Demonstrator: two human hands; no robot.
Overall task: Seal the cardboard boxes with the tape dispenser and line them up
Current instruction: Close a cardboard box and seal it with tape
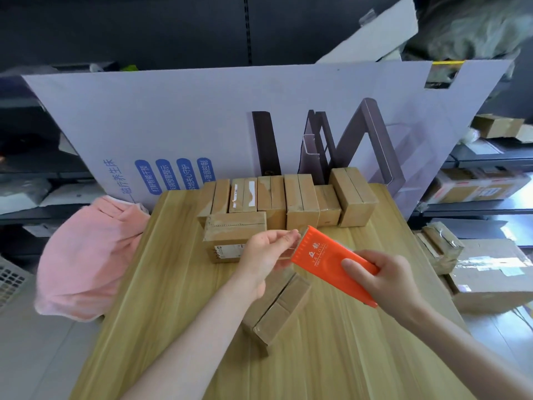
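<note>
— What's there?
— A printed board point(202, 111) stands behind the table point(173, 327). Along the far edge runs a row of boxes point(300, 197), with a spare box point(235, 229) just in front.
— And closer?
— A near box point(277, 307) lies askew mid-table, under the hands. Above it is the orange dispenser point(323, 255), gripped by the right hand point(386, 278). The left hand point(265, 255) pinches clear tape point(284, 256) at its front edge.
</note>
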